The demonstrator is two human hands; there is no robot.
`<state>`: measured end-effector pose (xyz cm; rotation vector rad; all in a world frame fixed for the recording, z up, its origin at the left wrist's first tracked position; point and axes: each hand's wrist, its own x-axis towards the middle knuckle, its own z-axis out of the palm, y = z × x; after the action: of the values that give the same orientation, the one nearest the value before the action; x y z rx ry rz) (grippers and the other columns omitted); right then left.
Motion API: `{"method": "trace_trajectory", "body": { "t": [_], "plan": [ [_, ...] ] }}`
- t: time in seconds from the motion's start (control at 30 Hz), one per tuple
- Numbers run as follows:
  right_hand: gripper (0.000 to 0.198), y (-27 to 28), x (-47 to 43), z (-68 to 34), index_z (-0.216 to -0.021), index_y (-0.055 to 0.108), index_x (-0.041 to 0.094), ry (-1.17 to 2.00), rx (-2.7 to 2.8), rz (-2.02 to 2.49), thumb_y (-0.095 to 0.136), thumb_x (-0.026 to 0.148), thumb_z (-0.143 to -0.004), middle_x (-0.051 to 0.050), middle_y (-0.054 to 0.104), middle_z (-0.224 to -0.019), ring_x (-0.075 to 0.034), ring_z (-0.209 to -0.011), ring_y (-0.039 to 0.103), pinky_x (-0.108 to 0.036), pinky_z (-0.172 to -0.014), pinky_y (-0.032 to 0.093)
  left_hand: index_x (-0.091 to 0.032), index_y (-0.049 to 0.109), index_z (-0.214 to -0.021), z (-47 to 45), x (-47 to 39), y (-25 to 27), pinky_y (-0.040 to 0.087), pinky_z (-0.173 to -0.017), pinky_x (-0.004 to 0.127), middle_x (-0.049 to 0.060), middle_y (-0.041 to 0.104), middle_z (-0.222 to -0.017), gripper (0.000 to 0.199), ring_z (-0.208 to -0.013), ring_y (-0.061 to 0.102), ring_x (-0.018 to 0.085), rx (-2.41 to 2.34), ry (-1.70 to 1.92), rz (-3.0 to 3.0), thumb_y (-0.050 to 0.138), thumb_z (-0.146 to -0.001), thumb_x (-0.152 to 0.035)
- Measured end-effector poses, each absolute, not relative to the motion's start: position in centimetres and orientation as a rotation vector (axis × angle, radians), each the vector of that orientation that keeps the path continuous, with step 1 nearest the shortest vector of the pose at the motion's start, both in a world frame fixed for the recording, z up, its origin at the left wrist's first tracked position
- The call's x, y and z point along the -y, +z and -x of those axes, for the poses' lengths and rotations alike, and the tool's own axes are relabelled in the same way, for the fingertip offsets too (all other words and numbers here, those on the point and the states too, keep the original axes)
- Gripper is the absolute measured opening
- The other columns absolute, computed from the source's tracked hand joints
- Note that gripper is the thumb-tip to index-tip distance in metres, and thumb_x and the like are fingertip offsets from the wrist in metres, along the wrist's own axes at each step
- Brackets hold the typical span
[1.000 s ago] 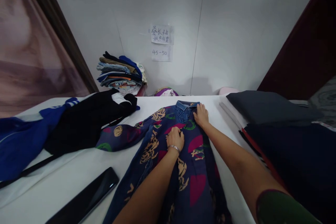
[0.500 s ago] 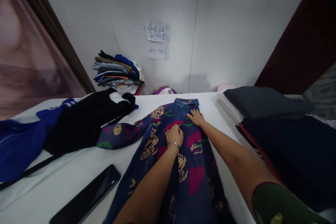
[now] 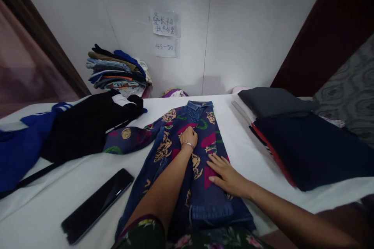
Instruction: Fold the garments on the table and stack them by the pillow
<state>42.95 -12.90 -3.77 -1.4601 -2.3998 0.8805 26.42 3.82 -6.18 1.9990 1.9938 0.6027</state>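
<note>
A long patterned shirt point(image 3: 166, 151) with a denim collar lies front up on the white table. Its left-hand sleeve stretches out sideways, while the right-hand sleeve is folded down over the front, with the denim cuff point(image 3: 212, 211) near the hem. My left hand point(image 3: 188, 137) is closed in a curl on the middle of the shirt's chest; its fingertips are hidden against the cloth. Lower down, my right hand point(image 3: 226, 174) lies flat with fingers spread on the folded sleeve and the shirt's right edge.
A black phone point(image 3: 97, 206) lies left of the shirt. Black point(image 3: 78, 128) and blue garments point(image 3: 26, 159) lie loose farther left. Folded dark clothes point(image 3: 309, 140) are stacked on the right. Another clothes pile point(image 3: 117, 72) stands behind the table, near papers point(image 3: 166, 23) on the wall.
My right hand has slid from beside the collar down toward the hem, smoothing along the folded sleeve. My left hand stays on the chest. The view has shifted slightly.
</note>
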Motion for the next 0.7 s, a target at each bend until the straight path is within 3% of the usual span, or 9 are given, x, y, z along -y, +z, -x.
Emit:
{"method": "trace_trajectory", "body": {
  "t": [0.33,0.5,0.6,0.7],
  "plan": [
    [0.070,-1.5,20.0,-42.2,-0.142,0.041,0.023,0.963,2.458,1.260,0.057,0.057,-0.083,-0.011,0.032,-0.151,-0.031,-0.142,0.020,-0.057,-0.115,0.007,-0.021,0.058,-0.092,-25.9,-3.4,-4.4,0.045,-0.085,0.036,0.008,0.066,-0.101,0.012,-0.098,0.062,0.023,-1.905,0.424,-2.065,0.047,-0.086,-0.023],
    [0.057,-2.3,21.2,-43.1,-0.136,0.049,0.029,1.033,2.305,1.210,0.059,0.050,-0.084,-0.007,0.043,-0.146,-0.030,-0.140,0.027,-0.058,-0.115,0.012,-0.022,0.061,-0.102,-24.2,0.3,-3.6,0.040,-0.097,0.033,0.007,0.056,-0.121,0.024,-0.115,0.053,0.022,-1.727,0.376,-2.244,0.060,-0.078,-0.020],
    [0.037,-3.6,21.5,-44.5,-0.120,0.065,0.031,1.021,2.033,1.204,0.057,0.044,-0.087,-0.006,0.056,-0.134,-0.027,-0.132,0.043,-0.053,-0.113,0.023,-0.024,0.063,-0.101,-22.7,4.9,-3.2,0.039,-0.099,0.031,0.005,0.054,-0.127,0.024,-0.118,0.050,0.021,-1.546,0.331,-2.365,0.062,-0.077,-0.019],
    [0.040,-5.2,21.2,-46.1,-0.115,0.068,0.026,0.971,1.558,1.413,0.061,0.048,-0.082,-0.010,0.059,-0.130,-0.030,-0.121,0.053,-0.049,-0.101,0.043,-0.023,0.064,-0.101,-21.4,10.5,-2.6,0.039,-0.099,0.035,0.005,0.056,-0.126,0.020,-0.117,0.051,0.021,-1.307,0.310,-2.467,0.057,-0.083,-0.021]
  ]
}}
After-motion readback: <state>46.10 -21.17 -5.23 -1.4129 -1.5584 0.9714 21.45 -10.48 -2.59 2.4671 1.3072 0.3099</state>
